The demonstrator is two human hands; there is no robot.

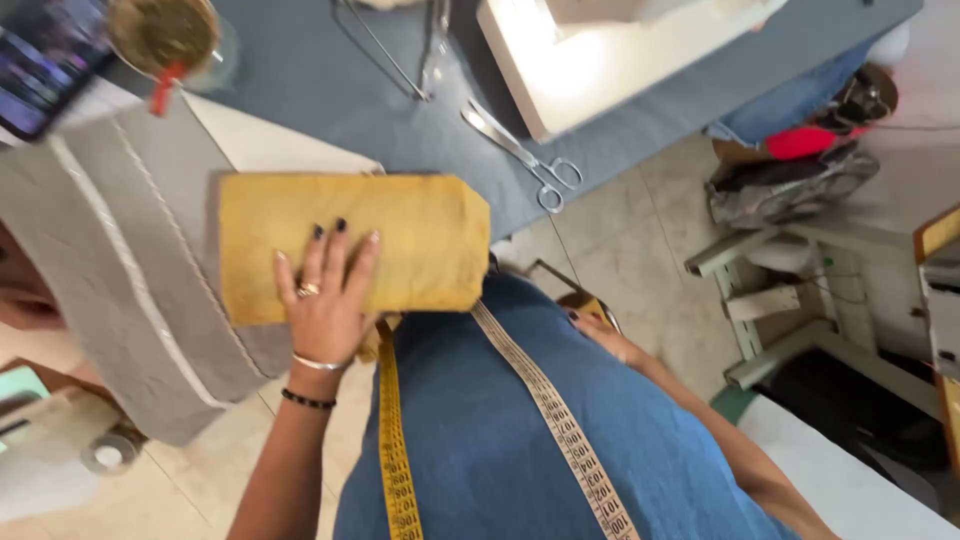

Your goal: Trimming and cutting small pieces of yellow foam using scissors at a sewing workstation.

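My left hand (325, 300) lies flat on a folded mustard-yellow cloth (420, 240), fingers spread over its lower edge and the thumb hidden beneath, holding it up in front of me. The cloth overlaps a grey quilted panel (130, 260) with white stitched lines. My right hand (605, 338) hangs low beside my blue denim garment (480, 440), mostly hidden, so its grip is unclear. A yellow measuring tape (395, 450) hangs down my front.
Scissors (525, 155) lie on the blue-grey table (320, 80) near a white sewing machine (590, 60). A phone (40, 55) and a glass jar (170, 40) are at the top left. Another person's hand (25, 305) is at the left edge. A white machine stand (790, 300) and a cloth pile (790, 180) are on the right.
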